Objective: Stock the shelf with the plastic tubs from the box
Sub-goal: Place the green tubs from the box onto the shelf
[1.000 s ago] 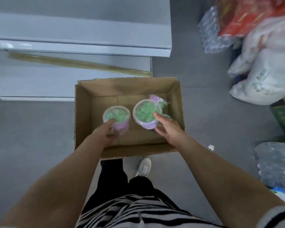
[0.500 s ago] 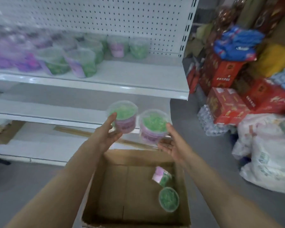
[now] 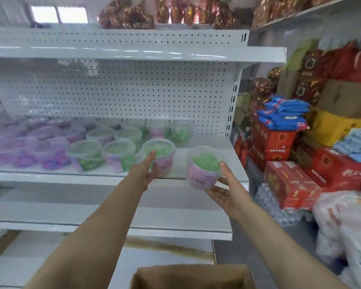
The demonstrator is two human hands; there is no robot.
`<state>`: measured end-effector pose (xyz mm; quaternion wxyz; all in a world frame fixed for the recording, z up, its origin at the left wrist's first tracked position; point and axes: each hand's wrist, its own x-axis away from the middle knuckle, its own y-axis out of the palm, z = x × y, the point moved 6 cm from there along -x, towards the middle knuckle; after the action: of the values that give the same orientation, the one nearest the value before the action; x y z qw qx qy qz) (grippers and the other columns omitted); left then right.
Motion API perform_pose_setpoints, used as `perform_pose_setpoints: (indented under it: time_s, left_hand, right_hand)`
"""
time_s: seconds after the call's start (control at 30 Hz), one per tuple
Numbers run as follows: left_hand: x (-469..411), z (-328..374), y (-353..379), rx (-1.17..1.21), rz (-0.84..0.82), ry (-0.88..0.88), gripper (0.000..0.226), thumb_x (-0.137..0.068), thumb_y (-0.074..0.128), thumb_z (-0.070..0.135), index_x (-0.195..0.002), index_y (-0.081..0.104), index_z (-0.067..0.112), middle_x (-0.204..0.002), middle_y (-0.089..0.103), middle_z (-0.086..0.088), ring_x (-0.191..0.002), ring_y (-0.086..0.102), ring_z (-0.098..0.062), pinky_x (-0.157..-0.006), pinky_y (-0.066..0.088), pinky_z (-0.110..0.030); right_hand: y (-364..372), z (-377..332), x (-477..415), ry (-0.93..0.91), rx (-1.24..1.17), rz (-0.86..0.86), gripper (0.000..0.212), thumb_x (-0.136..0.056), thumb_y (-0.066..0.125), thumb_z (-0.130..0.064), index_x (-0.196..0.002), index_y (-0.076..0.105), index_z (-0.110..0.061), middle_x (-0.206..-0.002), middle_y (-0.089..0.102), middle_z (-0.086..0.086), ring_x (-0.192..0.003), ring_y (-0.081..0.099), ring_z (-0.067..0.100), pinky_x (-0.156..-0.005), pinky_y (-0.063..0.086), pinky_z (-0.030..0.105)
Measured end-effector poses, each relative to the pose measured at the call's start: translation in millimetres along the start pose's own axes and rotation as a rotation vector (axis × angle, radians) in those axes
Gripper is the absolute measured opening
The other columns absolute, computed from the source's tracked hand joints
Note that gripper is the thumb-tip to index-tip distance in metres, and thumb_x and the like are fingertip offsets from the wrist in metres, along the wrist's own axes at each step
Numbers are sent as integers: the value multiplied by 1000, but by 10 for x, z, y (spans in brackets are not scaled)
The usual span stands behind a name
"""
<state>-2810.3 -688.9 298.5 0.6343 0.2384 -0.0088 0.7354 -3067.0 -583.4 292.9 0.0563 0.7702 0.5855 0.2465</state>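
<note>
1. Head view, the only one: two hands up at the rack, one tub in each.
2. Left hand (image 3: 145,172): thumb straight up against the near side of the left tub (image 3: 162,156), other fingers wrapped round the far side and mostly hidden. Gripping it.
3. Left tub: upright, with a clear lid, green filling and a purple label. Over the front part of the shelf (image 3: 208,152), just right of the front row. Cannot tell whether touching the board.
4. Right hand (image 3: 227,193): palm up under the right tub (image 3: 202,171), fingers spread beneath its base, thumb up its right side. Cradling and holding it.
5. Right tub: same kind, tipped slightly. In the air in front of the shelf's front edge, near its right end, apart from the left tub.
6. Standing on the shelf: green tubs (image 3: 118,153), at least six, in rows running back to the pegboard (image 3: 123,90). Left of them, purple tubs (image 3: 40,147), too blurred to count.
7. Four white boards in all: one above the shelf, the shelf itself, two bare ones below it.
8. One box (image 3: 192,276) at the bottom edge, below the arms. Only its cardboard rim in shot, inside hidden.
9. Right of the rack: red cartons (image 3: 288,184), at least three, stacked. One pile of blue packs (image 3: 286,113) on top of a carton. White sacks (image 3: 346,226) at the far right.
</note>
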Motion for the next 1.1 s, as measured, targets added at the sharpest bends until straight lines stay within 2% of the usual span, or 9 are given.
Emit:
perform_pose_setpoints:
  time_s: [0.1, 0.23, 0.37, 0.43, 0.53, 0.73, 0.83, 1.03, 1.1]
  left_hand:
    - [-240, 85, -67, -150, 31, 1, 94, -46, 82, 65, -119, 53, 14, -94, 68, 5, -74, 71, -18, -64, 48, -25]
    - [-518, 185, -117, -271, 66, 30, 98, -27, 79, 73, -103, 60, 14, -87, 64, 6, -87, 72, -23, -69, 47, -30]
    - [-580, 309, -117, -381, 129, 125, 65, -59, 78, 62, -87, 60, 7, -63, 53, -4, -53, 57, -24, -55, 39, -25]
    - [-588, 299, -146, -417, 181, 176, 64, -68, 77, 57, -91, 63, -1, -63, 51, -8, -53, 46, -22, -54, 38, -27]
    - [-461, 322, -123, -564, 239, 332, 52, -72, 76, 54, -64, 48, 11, -62, 45, -5, -59, 45, -24, -62, 37, -34]
    - [-342, 609, 143, -1016, 238, 874, 48, -66, 79, 55, -98, 67, 20, -106, 65, -1, -107, 49, -26, -86, 39, -33]
    - [-416, 659, 285, -1292, 151, 894, 54, -66, 76, 60, -108, 69, 27, -118, 66, 2, -115, 46, -25, -91, 38, -35]
    - [-514, 785, 283, -1441, 63, 836, 49, -71, 71, 62, -111, 68, 35, -119, 66, 3, -114, 54, -20, -91, 38, -34]
    - [-537, 806, 241, -1439, 47, 814, 47, -73, 71, 60, -113, 67, 35, -120, 66, 2, -115, 55, -20, -93, 38, -34]
  right_hand:
    - [136, -88, -118, -18, 20, 37, 55, -78, 72, -60, -107, 65, -14, -103, 65, 8, -101, 68, 27, -96, 55, 40]
    - [246, -150, -251, -33, 20, 53, 51, -76, 73, -60, -105, 65, -18, -104, 65, 8, -101, 70, 28, -96, 55, 41]
    - [307, -151, -344, -31, 37, 89, 50, -76, 73, -60, -102, 64, -19, -103, 64, 6, -100, 69, 26, -97, 55, 40]
    - [340, -143, -376, -20, 38, 109, 52, -76, 73, -60, -104, 63, -18, -102, 63, 6, -98, 69, 25, -97, 55, 40]
    - [388, -146, -405, -17, 34, 129, 57, -78, 73, -58, -111, 61, -14, -101, 61, 6, -98, 67, 25, -97, 54, 41]
    - [469, -120, -468, -20, 43, 145, 64, -78, 73, -58, -119, 57, -13, -100, 59, 5, -98, 66, 24, -99, 53, 41]
    - [476, -75, -533, 4, 81, 155, 70, -75, 73, -61, -122, 55, -11, -102, 60, 7, -97, 66, 24, -100, 53, 41]
    - [510, -23, -678, 20, 172, 213, 78, -76, 73, -62, -126, 53, -6, -103, 61, 6, -93, 69, 23, -94, 56, 37]
    - [536, -15, -699, 37, 215, 224, 76, -74, 72, -66, -123, 55, -10, -109, 65, 8, -90, 72, 21, -79, 58, 32]
